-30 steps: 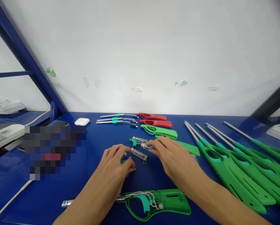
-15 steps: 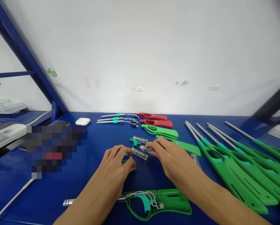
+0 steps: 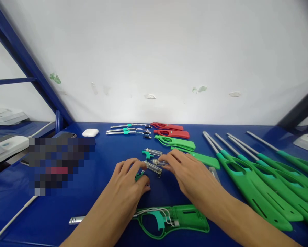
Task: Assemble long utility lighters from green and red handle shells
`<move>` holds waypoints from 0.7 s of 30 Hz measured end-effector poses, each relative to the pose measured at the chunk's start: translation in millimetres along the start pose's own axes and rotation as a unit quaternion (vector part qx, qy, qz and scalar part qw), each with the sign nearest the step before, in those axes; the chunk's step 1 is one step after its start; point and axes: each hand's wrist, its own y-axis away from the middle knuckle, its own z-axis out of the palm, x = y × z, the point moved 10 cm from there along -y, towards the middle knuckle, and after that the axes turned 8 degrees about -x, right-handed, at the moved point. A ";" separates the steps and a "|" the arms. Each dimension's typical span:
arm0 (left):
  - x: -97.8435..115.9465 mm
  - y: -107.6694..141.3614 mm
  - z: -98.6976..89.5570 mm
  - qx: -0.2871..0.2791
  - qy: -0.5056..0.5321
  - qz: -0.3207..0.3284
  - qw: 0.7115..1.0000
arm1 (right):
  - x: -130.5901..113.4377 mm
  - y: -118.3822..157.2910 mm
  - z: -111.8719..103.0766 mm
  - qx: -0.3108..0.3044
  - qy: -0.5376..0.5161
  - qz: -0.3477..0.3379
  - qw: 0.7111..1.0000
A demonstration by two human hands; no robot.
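The left hand is curled with its thumb and index fingertips apart around a small teal plastic piece; whether it grips that piece cannot be told. Just right of its index fingertip, and perhaps touching it, a clear plastic tube with metal fittings lies slanting on the glossy blue table. The right hand has its fingertips clamped on the right end of a second clear tube, whose left end points towards the left hand. Beyond both hands' fingertips lie a third clear tube and, beside its left end, a green plastic trigger-shaped piece. Nearer the wearer than the hands, between the forearms, an open green plastic handle shell holds white wires. Right of the right hand lie green-handled lighters with silver rods.
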 end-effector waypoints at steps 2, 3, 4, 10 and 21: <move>1.0 -1.5 1.5 0.006 -0.002 -0.002 1.000 | 0.7 0.8 1.0 -0.002 -0.005 0.001 1.000; 2.4 -2.5 1.3 0.009 -0.003 -0.004 1.000 | 1.0 1.3 1.7 -0.002 -0.007 0.001 1.000; 4.3 -3.8 0.6 0.011 -0.002 -0.006 1.000 | 1.3 1.8 2.5 -0.002 -0.010 0.000 1.000; 10.5 -8.7 -18.4 0.038 0.023 -0.028 0.999 | 1.1 2.8 3.6 0.000 -0.023 -0.007 1.000; -42.6 9.3 -49.0 0.140 0.255 -0.180 0.940 | -13.8 -0.5 -17.2 0.054 -0.035 -0.046 0.997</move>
